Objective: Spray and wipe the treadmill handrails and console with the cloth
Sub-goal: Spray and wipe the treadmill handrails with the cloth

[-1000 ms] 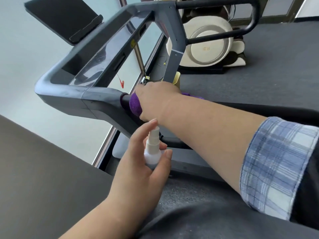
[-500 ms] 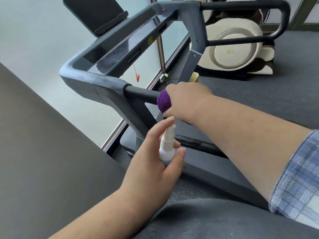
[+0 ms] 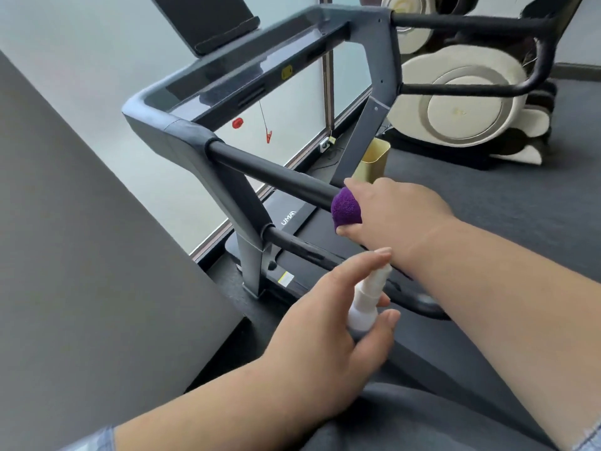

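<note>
Head cam is looking down over your arms at the treadmill's left side. Your right hand [image 3: 395,216] is wrapped around the near black handrail [image 3: 273,177], with the purple cloth [image 3: 346,208] bunched under your fingers so it pokes out on the side toward the console; the cloth is pressed right against the rail, roughly halfway along the foam grip. Your left hand [image 3: 325,336] sits lower and closer to you, gripping the small white spray bottle [image 3: 366,304] with the index finger stretched up over the nozzle top and the thumb curled round the body. The bottle is tilted, nozzle pointing up toward the rail and your right wrist, just below it but not touching the rail. The console [image 3: 247,73] runs across the top of the frame, dark and glossy, with a tablet holder [image 3: 208,17] sticking up behind it. A red safety clip [image 3: 268,136] dangles under the console. Over on the right there's a cream massage chair [image 3: 461,105] on the grey floor [image 3: 569,196], and a yellowish bin [image 3: 374,161] just past your right hand.
</note>
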A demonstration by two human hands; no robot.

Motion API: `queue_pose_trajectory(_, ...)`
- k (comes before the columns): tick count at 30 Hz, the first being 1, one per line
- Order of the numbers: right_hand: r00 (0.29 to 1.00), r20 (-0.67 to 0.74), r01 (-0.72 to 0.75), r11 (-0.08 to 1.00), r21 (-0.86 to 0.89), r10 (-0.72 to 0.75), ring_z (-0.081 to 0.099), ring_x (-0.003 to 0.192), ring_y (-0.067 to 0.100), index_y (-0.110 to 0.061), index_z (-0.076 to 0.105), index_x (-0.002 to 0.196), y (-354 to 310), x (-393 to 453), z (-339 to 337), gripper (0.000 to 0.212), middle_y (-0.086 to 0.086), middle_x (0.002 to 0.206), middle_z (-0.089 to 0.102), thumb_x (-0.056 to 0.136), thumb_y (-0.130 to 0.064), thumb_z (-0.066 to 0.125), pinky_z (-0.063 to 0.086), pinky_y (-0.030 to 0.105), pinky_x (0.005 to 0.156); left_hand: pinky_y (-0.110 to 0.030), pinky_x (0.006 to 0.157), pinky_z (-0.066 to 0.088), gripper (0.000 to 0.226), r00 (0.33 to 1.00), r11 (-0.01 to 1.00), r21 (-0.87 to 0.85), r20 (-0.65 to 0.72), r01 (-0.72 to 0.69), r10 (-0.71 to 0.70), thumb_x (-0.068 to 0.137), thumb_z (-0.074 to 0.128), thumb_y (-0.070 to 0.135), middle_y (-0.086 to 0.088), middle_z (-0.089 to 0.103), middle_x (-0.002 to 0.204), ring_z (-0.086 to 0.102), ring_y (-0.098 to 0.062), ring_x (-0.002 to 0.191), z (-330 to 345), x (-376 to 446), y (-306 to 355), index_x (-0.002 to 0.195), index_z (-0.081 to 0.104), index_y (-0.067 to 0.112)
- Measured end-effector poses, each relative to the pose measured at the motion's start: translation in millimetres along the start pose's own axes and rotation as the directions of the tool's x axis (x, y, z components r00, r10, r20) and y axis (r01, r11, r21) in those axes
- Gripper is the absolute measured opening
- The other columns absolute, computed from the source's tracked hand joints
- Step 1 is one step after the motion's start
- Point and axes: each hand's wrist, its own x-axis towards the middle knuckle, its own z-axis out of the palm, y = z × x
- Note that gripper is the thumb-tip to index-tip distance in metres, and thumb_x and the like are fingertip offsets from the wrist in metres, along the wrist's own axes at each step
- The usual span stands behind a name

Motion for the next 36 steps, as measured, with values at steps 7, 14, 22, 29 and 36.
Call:
queue_pose_trajectory(7,0.992,-0.120,0.037,0.996,0.076,-0.027,0.059,0.087,0.031,-0.036,0.043,0.130,39.9,-40.8,5.2,0.060,0.002,0.098,0.050,0.084,-0.073,0.051,0.047,0.037,0.060,-0.022,0.077,0.049,0.058,0.998,0.997,0.030,-0.022,0.068,-0.067,0.086,0.060,0.045,0.023,0.062,0.105,0.064,-0.004,0.090,38.5,-22.8,23.3,0.132,0.032,0.069)
queue_pose_trajectory(14,0.867,-0.491,0.131,0.915,0.381,0.080,0.062,0.099,0.028,-0.036,0.050,0.135,77.1,-83.0,63.1,0.062,0.002,0.122,0.061,0.082,-0.067,0.060,0.051,0.038,0.080,-0.012,0.068,0.047,0.057,0.994,0.992,0.085,-0.066,0.095,-0.090,0.087,0.060,0.046,0.022,0.063,0.103,0.064,-0.001,0.079,58.5,-35.5,33.5,0.133,0.032,0.067)
queue_pose_trajectory(22,0.928,-0.254,0.057,0.569,0.821,0.274,0.038,0.128,0.002,-0.028,0.031,0.149,101.3,-129.9,140.2,0.091,0.003,0.145,0.045,0.075,-0.071,0.061,0.030,0.024,0.105,-0.007,0.057,0.045,0.056,0.975,0.978,0.141,-0.179,0.155,-0.129,0.086,0.061,0.044,0.018,0.065,0.099,0.062,-0.008,0.064,57.7,-40.3,33.0,0.132,0.034,0.063)
queue_pose_trajectory(29,0.872,-0.473,0.238,0.739,0.631,0.123,0.051,0.120,0.021,-0.020,0.046,0.142,81.6,-86.5,58.8,0.073,0.005,0.134,0.055,0.083,-0.058,0.068,0.038,0.027,0.098,-0.004,0.064,0.044,0.057,0.976,0.972,0.158,-0.159,0.176,-0.151,0.086,0.061,0.045,0.019,0.065,0.099,0.063,-0.006,0.072,65.8,-38.0,41.6,0.132,0.034,0.064)
queue_pose_trajectory(36,0.853,-0.510,0.218,0.813,0.539,0.110,0.059,0.112,0.022,-0.024,0.050,0.138,78.9,-82.1,63.4,0.072,0.001,0.131,0.059,0.079,-0.062,0.070,0.047,0.036,0.090,-0.008,0.064,0.045,0.056,0.981,0.968,0.181,-0.115,0.173,-0.153,0.085,0.060,0.049,0.020,0.065,0.102,0.064,-0.004,0.072,70.8,-31.7,45.6,0.131,0.034,0.064)
